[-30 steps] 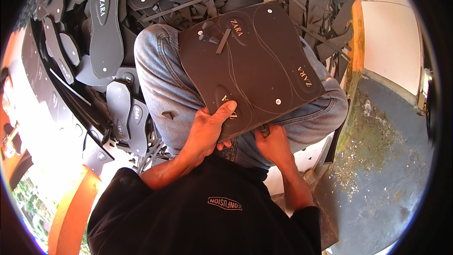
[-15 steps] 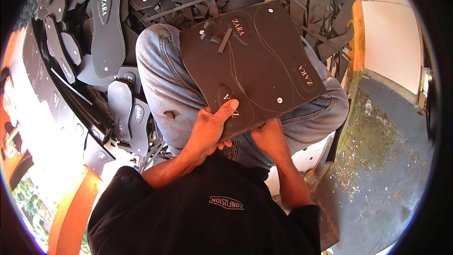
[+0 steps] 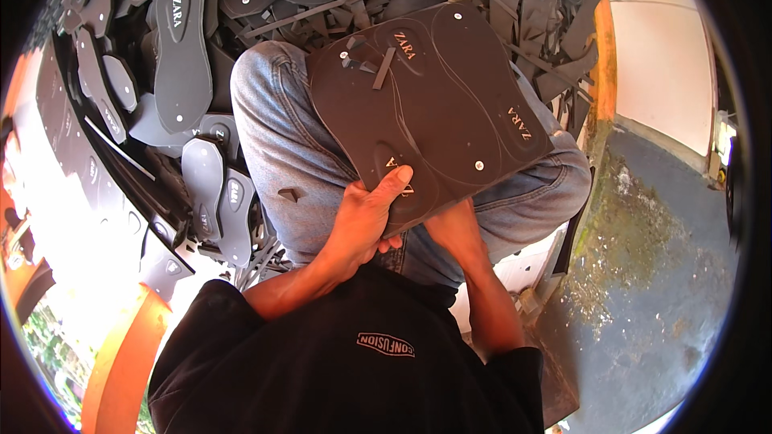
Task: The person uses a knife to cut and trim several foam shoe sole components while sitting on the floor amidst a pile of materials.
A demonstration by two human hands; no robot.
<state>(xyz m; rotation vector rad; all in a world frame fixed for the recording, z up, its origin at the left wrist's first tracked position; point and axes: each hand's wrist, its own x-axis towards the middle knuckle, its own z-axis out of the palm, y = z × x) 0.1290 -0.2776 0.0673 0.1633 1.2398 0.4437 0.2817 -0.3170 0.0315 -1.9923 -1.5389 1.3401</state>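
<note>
A dark foam sheet [image 3: 474, 116], marked with curved sole outlines and light printed lettering, lies tilted across my knees. My left hand [image 3: 362, 215] grips its near corner, thumb on top and fingers curled beneath. Under the near edge is my right hand [image 3: 456, 233]; its fingers are hidden by the sheet, so whether they hold anything does not show. Small dark foam offcuts [image 3: 383, 69] rest on the sheet's far left part. Another scrap [image 3: 289, 194] sits on the left leg of my jeans [image 3: 273, 128].
Cut dark shoe soles, among them a large one [image 3: 183, 60] and a smaller one [image 3: 203, 185], lie piled at the left. Narrow foam scraps [image 3: 322, 22] heap up beyond my knees. On the right, an orange edge [image 3: 605, 48] borders pale tiles and a stained grey floor [image 3: 651, 265].
My right hand has slid farther under the sheet, hiding its fingers. My left hand and the sheet's near corner have shifted slightly up and to the right.
</note>
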